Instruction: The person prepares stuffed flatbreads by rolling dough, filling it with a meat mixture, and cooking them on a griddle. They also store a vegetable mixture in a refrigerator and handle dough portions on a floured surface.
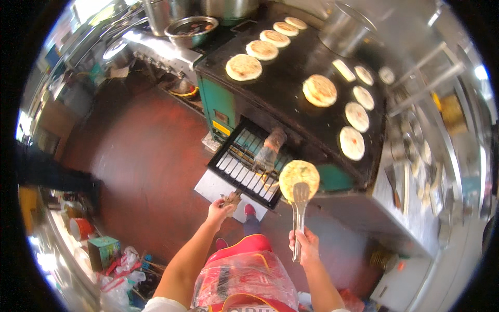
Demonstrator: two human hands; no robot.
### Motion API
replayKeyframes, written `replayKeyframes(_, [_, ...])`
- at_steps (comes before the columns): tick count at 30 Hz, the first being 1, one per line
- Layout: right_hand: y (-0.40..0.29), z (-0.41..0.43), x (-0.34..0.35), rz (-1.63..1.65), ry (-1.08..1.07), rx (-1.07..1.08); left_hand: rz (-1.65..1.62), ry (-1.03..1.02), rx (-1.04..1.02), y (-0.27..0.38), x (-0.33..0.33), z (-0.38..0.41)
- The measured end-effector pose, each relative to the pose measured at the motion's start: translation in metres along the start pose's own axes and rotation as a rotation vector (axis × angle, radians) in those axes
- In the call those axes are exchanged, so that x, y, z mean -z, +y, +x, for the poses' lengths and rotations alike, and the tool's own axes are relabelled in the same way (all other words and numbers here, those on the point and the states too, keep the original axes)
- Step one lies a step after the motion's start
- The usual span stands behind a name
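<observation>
My right hand (pixel 306 243) grips metal food tongs (pixel 299 218), which hold a round flatbread (pixel 299 177) over the front right of a pulled-out black rack (pixel 241 163). A brown crumpled cloth (pixel 232 202) is pinched in my left hand (pixel 219 213), just off the rack's front edge. Another cloth (pixel 268 152) lies on the rack near the oven opening. Above is a dark griddle (pixel 280 82) with a row of browned flatbreads (pixel 244 67), a browned flatbread (pixel 319 90) near the middle, and paler rounds (pixel 352 143) along the right.
A steel pot (pixel 345 31) stands at the griddle's back. To the left is a stove with a steel bowl (pixel 191 31). A counter (pixel 405 218) with dough pieces and utensils runs along the right. Bags (pixel 124 273) and a green box (pixel 103 251) lie lower left. A person's dark-clothed leg (pixel 58 171) shows at left.
</observation>
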State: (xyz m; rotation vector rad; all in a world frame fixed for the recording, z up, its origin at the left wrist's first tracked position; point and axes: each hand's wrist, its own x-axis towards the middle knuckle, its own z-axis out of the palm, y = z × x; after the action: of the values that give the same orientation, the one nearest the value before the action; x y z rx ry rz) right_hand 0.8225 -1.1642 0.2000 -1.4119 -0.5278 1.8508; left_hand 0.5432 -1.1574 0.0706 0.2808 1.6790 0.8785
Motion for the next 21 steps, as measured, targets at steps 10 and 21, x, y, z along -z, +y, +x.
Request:
replayKeyframes(10, [-0.085,0.086,-0.042,-0.141,-0.166,0.026,-0.323,-0.124,0.080,0.088,-0.096,0.118])
replayKeyframes(21, [-0.002,-0.032,-0.167,-0.739,-0.480,-0.105,-0.270,0.131,-0.184,-0.036,0.096,-0.079])
